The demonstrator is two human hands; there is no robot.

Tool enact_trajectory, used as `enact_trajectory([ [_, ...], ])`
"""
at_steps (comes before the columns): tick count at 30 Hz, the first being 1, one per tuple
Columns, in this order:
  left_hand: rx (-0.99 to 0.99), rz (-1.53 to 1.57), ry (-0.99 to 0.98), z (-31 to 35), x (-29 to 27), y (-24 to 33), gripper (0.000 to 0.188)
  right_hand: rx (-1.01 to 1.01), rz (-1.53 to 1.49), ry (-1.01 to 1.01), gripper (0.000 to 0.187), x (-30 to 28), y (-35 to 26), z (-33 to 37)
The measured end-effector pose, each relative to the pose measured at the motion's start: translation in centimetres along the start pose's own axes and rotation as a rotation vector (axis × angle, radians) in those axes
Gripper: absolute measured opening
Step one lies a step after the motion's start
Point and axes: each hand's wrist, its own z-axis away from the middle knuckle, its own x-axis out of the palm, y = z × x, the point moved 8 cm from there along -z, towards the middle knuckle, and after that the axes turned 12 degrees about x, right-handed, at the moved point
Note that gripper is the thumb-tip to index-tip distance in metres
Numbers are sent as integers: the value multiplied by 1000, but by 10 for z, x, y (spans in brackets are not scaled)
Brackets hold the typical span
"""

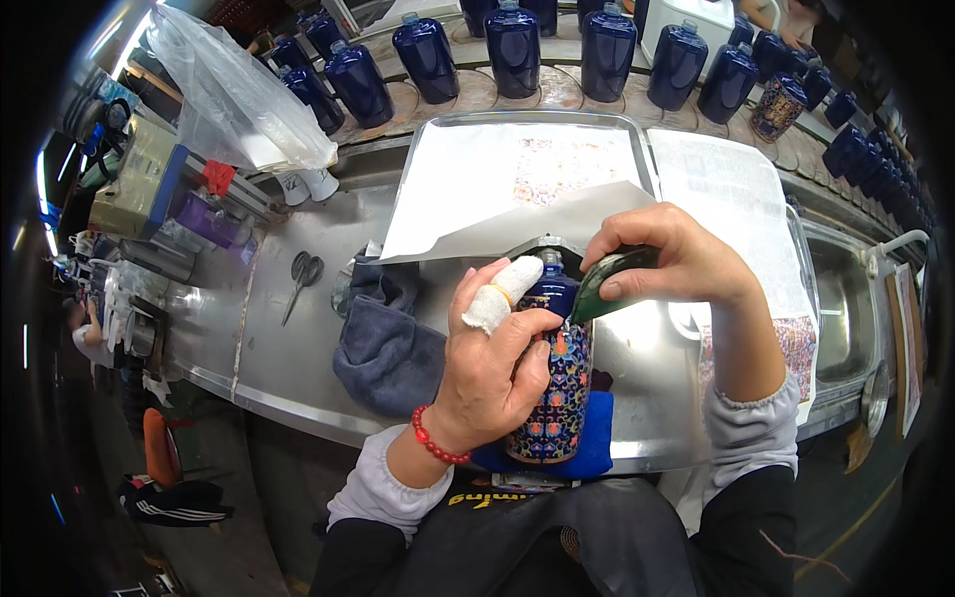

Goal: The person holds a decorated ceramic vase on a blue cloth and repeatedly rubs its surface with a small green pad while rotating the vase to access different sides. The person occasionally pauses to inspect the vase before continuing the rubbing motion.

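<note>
A dark blue glass bottle (pixel 559 398) lies tilted toward me, its body covered in a colourful floral pattern and its neck pointing away. My left hand (pixel 487 373) grips it from the left, fingers near the shoulder. One of that hand's fingers is wrapped in white cloth with a yellow band. In my right hand (pixel 676 257), pinched between thumb and fingers, is a dark green curved flat scraper (pixel 603 289). The scraper's tip is at the bottle's shoulder, close to my left fingertips. Under the bottle's lower end is a bright blue cloth pad (pixel 595 438).
Beyond the bottle, a metal tray (pixel 652 169) holds white sheets (pixel 458 164), one with a printed pattern. Left are a grey-blue towel (pixel 383 363) and scissors (pixel 301 277). Several plain blue bottles (pixel 514 50) line the back. Patterned paper (pixel 761 348) and a sink (pixel 846 298) are right.
</note>
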Motion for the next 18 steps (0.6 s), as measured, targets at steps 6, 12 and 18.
enact_trajectory([
  [6,9,11,11,-1,1,1,29,-16,-20,39,23,2,3,6],
  [12,40,-36,-45,-1,3,7,35,-37,-1,69,22,2,1,11],
  [18,43,-90,-72,0,4,7,37,-82,32,105,20,2,-1,17],
])
